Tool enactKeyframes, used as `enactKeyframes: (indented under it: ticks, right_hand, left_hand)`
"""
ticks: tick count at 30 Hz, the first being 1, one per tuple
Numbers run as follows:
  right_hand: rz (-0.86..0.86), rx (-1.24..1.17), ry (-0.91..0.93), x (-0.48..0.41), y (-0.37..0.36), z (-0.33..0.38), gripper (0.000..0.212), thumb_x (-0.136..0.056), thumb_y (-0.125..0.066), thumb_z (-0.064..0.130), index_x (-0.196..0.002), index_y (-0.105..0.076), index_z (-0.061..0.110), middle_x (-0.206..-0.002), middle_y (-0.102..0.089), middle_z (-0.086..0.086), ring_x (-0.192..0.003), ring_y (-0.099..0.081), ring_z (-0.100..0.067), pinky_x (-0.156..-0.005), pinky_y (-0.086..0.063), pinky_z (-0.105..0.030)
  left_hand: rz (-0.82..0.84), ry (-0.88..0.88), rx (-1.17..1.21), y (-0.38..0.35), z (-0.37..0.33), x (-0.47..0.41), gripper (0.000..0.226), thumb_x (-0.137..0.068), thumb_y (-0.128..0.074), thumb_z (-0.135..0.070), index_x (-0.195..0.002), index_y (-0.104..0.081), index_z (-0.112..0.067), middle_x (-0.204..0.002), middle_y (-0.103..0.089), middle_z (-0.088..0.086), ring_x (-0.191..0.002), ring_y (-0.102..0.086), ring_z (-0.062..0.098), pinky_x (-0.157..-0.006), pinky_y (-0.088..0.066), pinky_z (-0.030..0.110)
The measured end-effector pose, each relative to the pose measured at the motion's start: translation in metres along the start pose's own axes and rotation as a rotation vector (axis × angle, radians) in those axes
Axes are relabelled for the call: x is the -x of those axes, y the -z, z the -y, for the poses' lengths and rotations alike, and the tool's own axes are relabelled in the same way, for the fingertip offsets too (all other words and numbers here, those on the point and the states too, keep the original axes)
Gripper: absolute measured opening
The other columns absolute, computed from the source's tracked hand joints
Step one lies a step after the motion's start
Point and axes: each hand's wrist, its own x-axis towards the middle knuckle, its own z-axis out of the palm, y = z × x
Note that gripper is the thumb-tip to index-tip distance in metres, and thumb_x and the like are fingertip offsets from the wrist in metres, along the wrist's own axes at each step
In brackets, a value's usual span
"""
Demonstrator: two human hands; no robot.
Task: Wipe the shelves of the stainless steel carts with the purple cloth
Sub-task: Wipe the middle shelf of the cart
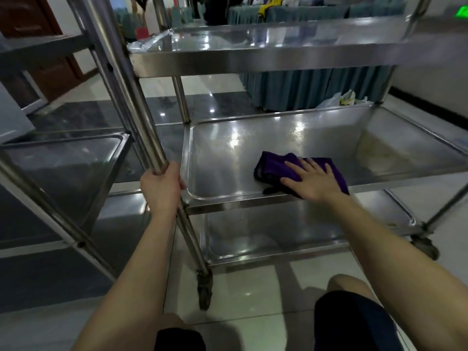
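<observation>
Nearest my feed are 2 bare knees (347,282) and dark shorts (354,325) at the bottom edge, over a pale tiled floor (253,287). Both forearms reach up from there.

The left hand (162,188) is wrapped around the near-left post (141,122) of the cart (253,62). Its fingers curl tight around the tube, just beside the corner of the middle shelf (228,153).

The right hand (311,181) lies flat on the cloth (274,168), fingers straight and spread, pressing it down. The cloth is purple and bunched in folds. It sits on the middle shelf near the front rim, roughly midway across, and part of it sticks out to the left of the fingers. The shelf shines, with a dull yellowish smear (379,148) toward its right end.

I count 3 shelves: the top shelf (228,39) above, the bottom shelf (278,231) below. A caster (205,292) sits under the gripped post.

A 2nd cart (63,160) stands close on the left; I cannot tell whether the frames touch. Beyond hang a teal table skirt (304,89), with a white bag (339,100) at its foot, and a brown door (38,34) is at far left.
</observation>
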Motion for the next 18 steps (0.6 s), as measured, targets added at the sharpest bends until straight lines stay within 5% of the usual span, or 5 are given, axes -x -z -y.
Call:
enactKeyframes:
  ticks: [2,4,7,11,18]
  right_hand:
    - [-0.016,0.011,-0.011,0.002,-0.001,0.002,0.085,-0.095,-0.016,0.091,-0.17,-0.008,0.052,-0.182,-0.004,0.007,-0.168,0.001,-0.021,-0.132,0.006,-0.061]
    - [-0.023,0.007,-0.002,0.003,-0.003,0.007,0.089,-0.092,-0.012,0.093,-0.171,-0.008,0.051,-0.182,-0.004,0.006,-0.168,0.001,-0.021,-0.131,0.006,-0.062]
    - [-0.05,0.005,-0.012,0.001,-0.005,0.006,0.092,-0.088,-0.006,0.092,-0.17,-0.006,0.051,-0.182,-0.005,0.005,-0.168,0.001,-0.02,-0.131,0.007,-0.063]
    - [-0.066,0.024,-0.007,-0.004,-0.013,0.003,0.077,-0.099,-0.011,0.082,-0.17,-0.004,0.052,-0.182,-0.005,0.005,-0.168,0.002,-0.019,-0.13,0.008,-0.063]
    - [-0.114,-0.016,0.045,-0.005,-0.018,-0.007,0.073,-0.099,-0.013,0.074,-0.169,-0.009,0.053,-0.182,-0.009,0.008,-0.168,-0.001,-0.016,-0.131,0.009,-0.061]
  left_hand:
    - [-0.259,-0.192,-0.081,0.004,0.009,0.013,0.047,-0.072,-0.078,-0.038,-0.105,-0.058,-0.012,-0.097,-0.065,0.0,-0.081,-0.062,0.01,-0.087,-0.057,0.043]
    - [-0.434,-0.553,-0.175,0.001,0.023,0.041,0.043,-0.079,-0.083,-0.022,-0.106,-0.053,-0.007,-0.105,-0.053,0.007,-0.091,-0.055,0.027,-0.085,-0.05,0.047]
    - [-0.019,-0.974,-0.238,-0.035,0.035,0.083,0.015,-0.094,-0.068,-0.013,-0.104,-0.057,-0.01,-0.104,-0.054,0.005,-0.095,-0.052,0.028,-0.087,-0.04,0.032]
    - [0.493,-0.716,-0.449,-0.103,0.03,0.085,0.03,-0.101,-0.056,-0.005,-0.129,-0.065,-0.008,-0.126,-0.066,0.01,-0.118,-0.06,0.025,-0.105,-0.049,0.042]
    - [0.612,-0.506,-0.685,-0.184,0.031,0.075,0.044,-0.116,-0.037,-0.032,-0.15,-0.053,-0.009,-0.145,-0.062,0.014,-0.132,-0.055,0.03,-0.112,-0.048,0.046]
